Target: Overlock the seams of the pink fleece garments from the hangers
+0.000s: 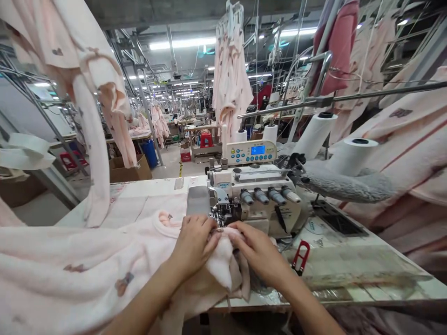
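A pale pink fleece garment [139, 260] with small brown bear prints spreads over the left of the sewing table and hangs off its front edge. My left hand [195, 239] presses on the fabric just before the needle area, fingers closed on its edge. Opposite it, my right hand [258, 249] pinches the same edge between thumb and fingers. The overlock sewing machine [258, 195] stands right behind both hands; its needle and presser foot are partly hidden by my left fingers. A round ribbed neckline lies left of my left hand.
Red-handled thread snips [301, 257] lie right of my right hand. White thread cones [316, 135] stand behind the machine, near a grey fluffy roll [349, 184]. Pink garments [230, 79] hang overhead, with one sleeve [98, 153] reaching the table. A metal rod [300, 107] crosses above the machine.
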Demonstrator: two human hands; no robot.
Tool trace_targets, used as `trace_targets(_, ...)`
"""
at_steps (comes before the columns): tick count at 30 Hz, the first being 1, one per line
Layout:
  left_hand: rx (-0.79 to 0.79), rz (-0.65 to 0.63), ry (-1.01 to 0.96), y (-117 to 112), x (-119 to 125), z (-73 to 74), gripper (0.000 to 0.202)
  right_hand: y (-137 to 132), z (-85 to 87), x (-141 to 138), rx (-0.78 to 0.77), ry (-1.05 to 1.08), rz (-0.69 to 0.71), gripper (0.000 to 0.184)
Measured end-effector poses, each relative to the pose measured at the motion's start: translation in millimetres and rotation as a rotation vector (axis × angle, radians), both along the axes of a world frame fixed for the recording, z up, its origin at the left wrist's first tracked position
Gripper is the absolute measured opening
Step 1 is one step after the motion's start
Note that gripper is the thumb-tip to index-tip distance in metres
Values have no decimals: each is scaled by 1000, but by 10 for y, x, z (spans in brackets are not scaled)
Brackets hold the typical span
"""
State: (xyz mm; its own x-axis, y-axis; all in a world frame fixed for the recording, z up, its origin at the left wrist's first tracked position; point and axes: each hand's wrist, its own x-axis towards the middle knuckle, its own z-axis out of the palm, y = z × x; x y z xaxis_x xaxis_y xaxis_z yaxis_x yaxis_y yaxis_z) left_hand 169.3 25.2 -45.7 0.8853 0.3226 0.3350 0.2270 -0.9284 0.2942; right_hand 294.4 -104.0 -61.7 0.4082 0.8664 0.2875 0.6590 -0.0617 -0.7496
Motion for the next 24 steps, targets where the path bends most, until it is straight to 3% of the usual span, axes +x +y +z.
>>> trace_targets(7, -192, 140, 87, -46, 106, 87, 10, 142, 87, 15, -182, -31, -277, 23)
trace_targets(11, -223, 165, 50, 23, 211, 70, 8, 194, 64, 32, -153, -175, -370, 20)
trace_targets(19, -42, 181, 17, 26, 258, -25, 10, 246, -188, 44, 88, -453, -404, 24)
trace_targets(24, 97, 216, 57, 42, 281, -92, 11, 227, -259, -20, 210, -503, -408, 24)
